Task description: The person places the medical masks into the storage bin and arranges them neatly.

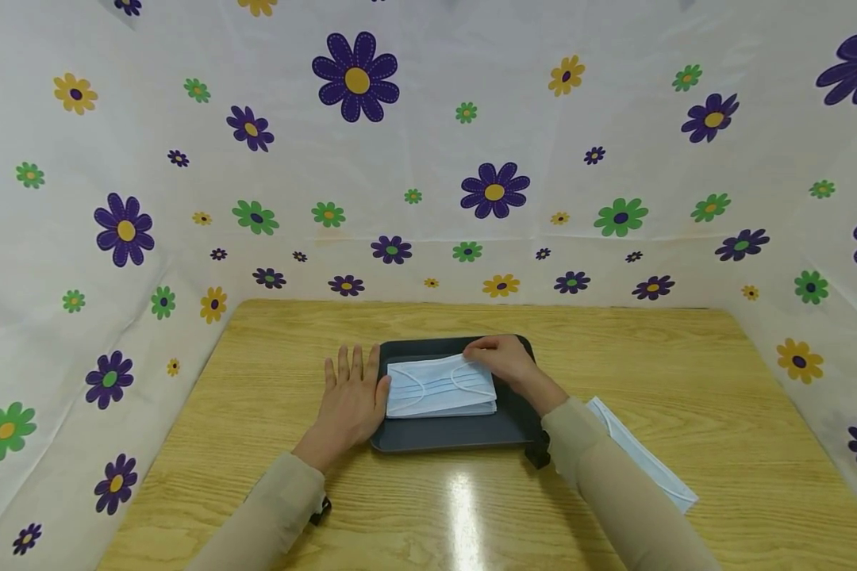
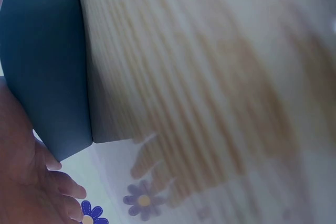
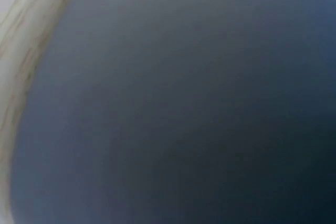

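Pale blue face masks lie stacked in a dark grey tray (image 1: 450, 438), and white ear loops cross the top mask (image 1: 439, 385). My right hand (image 1: 503, 362) pinches that top mask near its far right corner, which looks slightly lifted off the mask beneath. Along the tray's left rim, my left hand (image 1: 350, 406) lies with straight, spread fingers, its thumb close to the masks' left edge. The left wrist view shows the tray's outer wall (image 2: 44, 66) beside the left hand (image 2: 23, 166). A blurred dark surface (image 3: 173, 98) fills most of the right wrist view, hiding the right fingers there.
Another blue face mask (image 1: 643, 454) lies on the wooden table (image 1: 257, 381) to the right of the tray, partly behind the right sleeve (image 1: 586, 444). A white flower-print sheet (image 1: 414, 143) encloses the table at the back and both sides.
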The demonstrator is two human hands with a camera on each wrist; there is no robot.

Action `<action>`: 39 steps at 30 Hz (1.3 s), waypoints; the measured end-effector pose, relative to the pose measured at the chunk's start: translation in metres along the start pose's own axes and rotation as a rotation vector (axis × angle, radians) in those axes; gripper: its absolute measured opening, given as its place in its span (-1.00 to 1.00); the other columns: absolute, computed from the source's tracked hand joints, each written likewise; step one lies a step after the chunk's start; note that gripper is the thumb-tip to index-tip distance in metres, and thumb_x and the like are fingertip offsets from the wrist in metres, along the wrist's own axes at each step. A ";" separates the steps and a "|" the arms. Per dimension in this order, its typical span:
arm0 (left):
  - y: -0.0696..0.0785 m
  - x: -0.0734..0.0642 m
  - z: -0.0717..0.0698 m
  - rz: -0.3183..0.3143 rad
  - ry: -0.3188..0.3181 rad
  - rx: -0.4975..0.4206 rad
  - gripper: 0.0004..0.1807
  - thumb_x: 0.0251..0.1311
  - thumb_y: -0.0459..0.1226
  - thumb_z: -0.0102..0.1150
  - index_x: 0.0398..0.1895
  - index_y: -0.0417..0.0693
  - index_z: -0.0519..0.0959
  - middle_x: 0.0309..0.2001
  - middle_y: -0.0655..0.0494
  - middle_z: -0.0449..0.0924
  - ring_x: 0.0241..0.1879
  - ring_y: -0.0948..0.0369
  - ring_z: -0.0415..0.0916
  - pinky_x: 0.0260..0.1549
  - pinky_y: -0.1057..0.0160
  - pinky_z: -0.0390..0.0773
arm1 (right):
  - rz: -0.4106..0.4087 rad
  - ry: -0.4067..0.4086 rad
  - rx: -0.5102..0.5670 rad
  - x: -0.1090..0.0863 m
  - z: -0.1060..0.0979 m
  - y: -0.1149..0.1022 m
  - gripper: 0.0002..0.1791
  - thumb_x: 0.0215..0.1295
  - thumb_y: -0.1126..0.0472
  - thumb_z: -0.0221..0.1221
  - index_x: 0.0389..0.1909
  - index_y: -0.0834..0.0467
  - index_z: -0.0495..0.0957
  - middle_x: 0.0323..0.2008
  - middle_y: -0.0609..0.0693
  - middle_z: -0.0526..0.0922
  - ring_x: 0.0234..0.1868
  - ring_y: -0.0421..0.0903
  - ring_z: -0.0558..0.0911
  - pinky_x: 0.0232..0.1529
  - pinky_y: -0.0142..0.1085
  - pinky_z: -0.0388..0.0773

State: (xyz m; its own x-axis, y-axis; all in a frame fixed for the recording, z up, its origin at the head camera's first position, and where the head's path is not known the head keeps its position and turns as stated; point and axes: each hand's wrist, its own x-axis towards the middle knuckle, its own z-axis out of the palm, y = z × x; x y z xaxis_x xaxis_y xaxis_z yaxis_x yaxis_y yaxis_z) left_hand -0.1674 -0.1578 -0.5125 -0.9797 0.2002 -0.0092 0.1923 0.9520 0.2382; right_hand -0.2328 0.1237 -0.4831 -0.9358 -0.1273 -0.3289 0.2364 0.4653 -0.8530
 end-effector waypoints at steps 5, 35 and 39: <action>0.000 -0.001 0.001 0.002 0.011 0.005 -0.26 0.70 0.08 -0.41 0.73 -0.12 -0.08 0.65 -0.42 -0.02 0.68 -0.35 -0.25 0.58 -0.43 -0.23 | -0.009 -0.017 0.033 -0.002 -0.003 0.002 -0.62 0.48 0.12 0.26 0.14 0.29 0.70 0.15 0.27 0.68 -0.15 -0.08 0.68 -0.18 -0.24 0.72; 0.000 -0.001 0.002 0.000 0.012 -0.009 -0.26 0.70 0.08 -0.42 0.73 -0.12 -0.09 0.66 -0.40 -0.05 0.68 -0.34 -0.27 0.58 -0.42 -0.25 | -0.035 -0.008 0.046 -0.014 -0.020 0.009 -0.61 0.51 0.23 0.19 0.16 0.45 0.62 -0.02 0.36 0.71 -0.38 -0.09 0.77 -0.33 -0.19 0.79; 0.000 -0.001 0.001 0.001 0.011 -0.007 -0.26 0.70 0.08 -0.43 0.73 -0.12 -0.09 0.66 -0.41 -0.04 0.68 -0.34 -0.27 0.58 -0.42 -0.25 | -0.048 -0.012 0.052 -0.017 -0.023 0.009 -0.60 0.50 0.25 0.18 0.17 0.48 0.59 -0.06 0.38 0.73 -0.40 -0.06 0.79 -0.32 -0.17 0.80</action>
State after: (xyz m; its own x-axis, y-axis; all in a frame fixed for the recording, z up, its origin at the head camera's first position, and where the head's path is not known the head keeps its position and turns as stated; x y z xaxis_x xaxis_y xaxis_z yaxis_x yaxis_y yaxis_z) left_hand -0.1667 -0.1575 -0.5139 -0.9801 0.1987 0.0015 0.1930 0.9500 0.2454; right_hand -0.2213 0.1502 -0.4759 -0.9431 -0.1589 -0.2919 0.2054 0.4120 -0.8877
